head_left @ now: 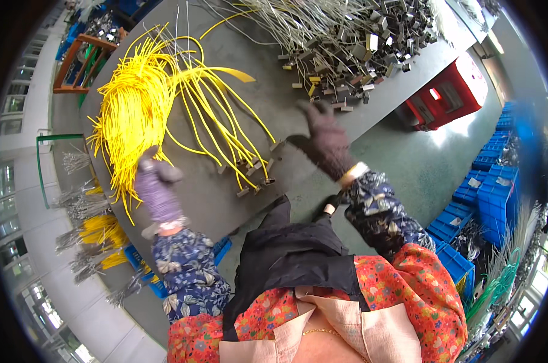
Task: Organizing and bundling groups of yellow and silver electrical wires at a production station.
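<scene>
We see a broad grey table [201, 193] above a smooth grey-green floor [383, 160], which shines with a white patch of reflected light [440, 134] near a red plastic stool-like piece [449, 91]. Along our left runs a pale wall [74, 284], curved by the lens, with rows of windows [13, 85] letting in daylight. Beside the table's far left corner we find a brown wooden frame [83, 63], and nearer us a green metal bar frame [62, 137]. To our right, blue plastic crates [498, 199] line the floor, and more bright windows [522, 314] show beyond them at lower right.
</scene>
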Demonstrator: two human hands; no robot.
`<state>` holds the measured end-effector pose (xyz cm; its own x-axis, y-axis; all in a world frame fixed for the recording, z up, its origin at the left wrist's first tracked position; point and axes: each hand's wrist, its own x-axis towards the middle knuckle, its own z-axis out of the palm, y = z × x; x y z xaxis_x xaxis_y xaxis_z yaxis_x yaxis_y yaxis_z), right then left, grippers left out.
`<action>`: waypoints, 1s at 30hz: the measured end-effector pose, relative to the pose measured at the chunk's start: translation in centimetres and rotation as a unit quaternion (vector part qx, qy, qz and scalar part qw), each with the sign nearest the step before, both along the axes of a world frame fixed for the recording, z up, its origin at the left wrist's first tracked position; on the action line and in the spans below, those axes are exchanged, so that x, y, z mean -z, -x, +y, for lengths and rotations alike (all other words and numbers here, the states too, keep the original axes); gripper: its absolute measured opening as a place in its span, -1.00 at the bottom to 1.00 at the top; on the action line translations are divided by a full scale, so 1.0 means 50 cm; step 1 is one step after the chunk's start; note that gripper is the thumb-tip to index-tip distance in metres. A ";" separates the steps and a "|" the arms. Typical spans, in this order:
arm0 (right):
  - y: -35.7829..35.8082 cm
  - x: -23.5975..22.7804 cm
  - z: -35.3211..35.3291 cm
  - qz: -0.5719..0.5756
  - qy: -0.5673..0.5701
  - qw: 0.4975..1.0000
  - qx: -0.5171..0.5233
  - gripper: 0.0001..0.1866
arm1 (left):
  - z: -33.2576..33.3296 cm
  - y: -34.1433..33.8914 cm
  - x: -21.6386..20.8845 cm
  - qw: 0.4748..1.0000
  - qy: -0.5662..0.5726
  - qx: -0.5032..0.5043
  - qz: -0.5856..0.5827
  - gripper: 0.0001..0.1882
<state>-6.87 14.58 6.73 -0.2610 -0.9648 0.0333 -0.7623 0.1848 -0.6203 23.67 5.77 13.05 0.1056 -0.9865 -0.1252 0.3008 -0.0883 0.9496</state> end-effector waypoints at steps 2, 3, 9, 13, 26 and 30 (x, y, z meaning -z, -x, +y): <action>0.043 0.013 -0.045 0.082 0.026 0.996 0.015 -0.31 | -0.046 -0.058 -0.003 0.967 0.136 0.188 0.110 -0.74; 0.048 0.001 -0.065 0.104 -0.056 0.993 0.002 -0.35 | -0.067 -0.070 0.015 0.953 0.129 0.231 0.150 -0.75; 0.070 0.087 -0.008 -0.140 -0.070 0.987 0.029 -0.72 | 0.032 0.110 0.130 0.977 -0.133 0.088 0.141 -0.76; 0.079 0.063 0.113 -0.659 0.012 0.728 0.189 -0.86 | 0.126 0.248 0.138 0.976 -0.159 0.138 0.059 -0.72; 0.138 0.159 0.845 -0.319 -0.448 0.825 0.133 -0.76 | 0.038 0.402 0.214 0.921 -0.208 0.281 0.172 -0.80; 0.136 0.132 0.967 -0.292 -0.460 0.806 0.234 -0.71 | -0.049 0.367 0.131 0.911 -0.095 0.323 0.238 -0.82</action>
<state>-13.68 62.95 0.11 -0.3156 -0.3033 -0.8991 -0.1047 0.9529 -0.2847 5.30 3.33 6.49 -0.5999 -0.7798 -0.1792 0.5021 -0.5413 0.6745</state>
